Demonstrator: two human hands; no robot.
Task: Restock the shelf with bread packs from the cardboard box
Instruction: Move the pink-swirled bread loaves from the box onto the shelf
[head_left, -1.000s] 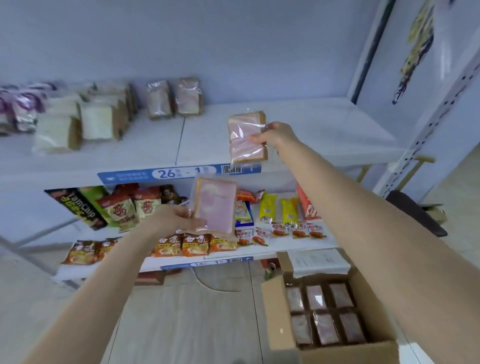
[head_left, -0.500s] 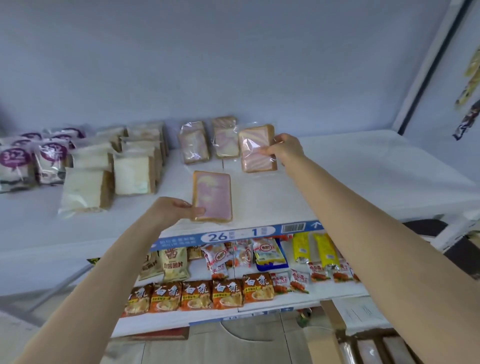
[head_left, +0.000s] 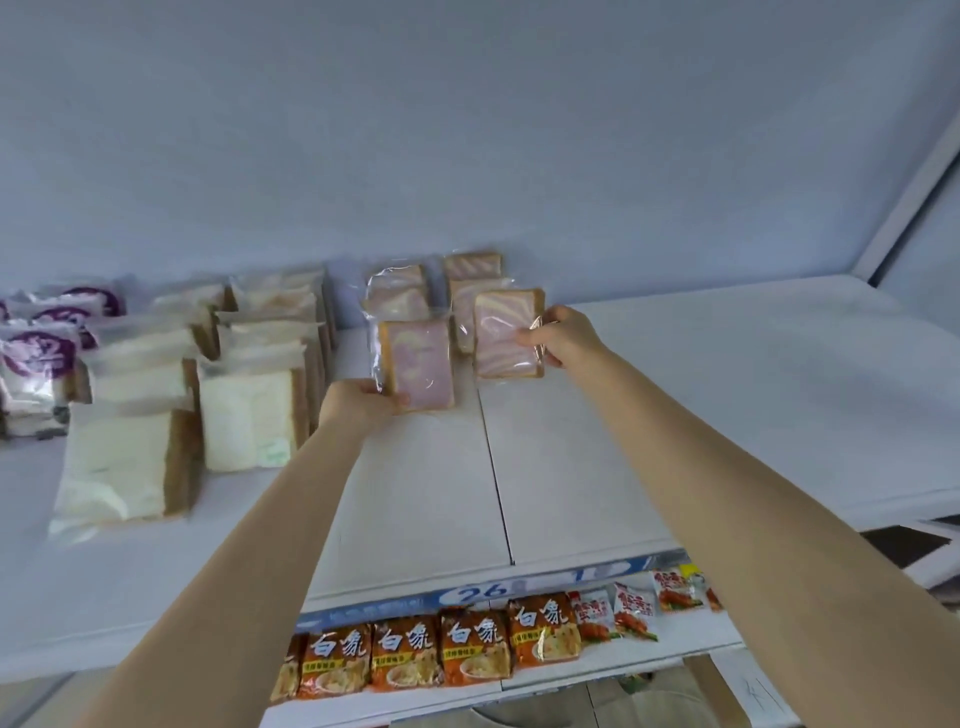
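Observation:
My left hand (head_left: 358, 402) grips the lower left corner of a pink swirl bread pack (head_left: 418, 364), held upright on the white upper shelf (head_left: 571, 467). My right hand (head_left: 558, 335) pinches the right edge of a second pink swirl pack (head_left: 506, 332), also upright and a little farther back. Behind them stand more pink packs: one on the left (head_left: 397, 296) and two on the right (head_left: 470, 270). The cardboard box is out of view.
White sliced bread packs (head_left: 244, 410) stand in rows on the left of the shelf, with purple-labelled packs (head_left: 36, 358) beyond them. The lower shelf holds orange noodle packets (head_left: 472, 649) and small snack packets (head_left: 634, 608). Bare shelf stretches to the right.
The view rose and closed in on the upper shelf. Both hands pushed their packs deeper, the left one now standing in front of the back row; the box dropped out of sight.

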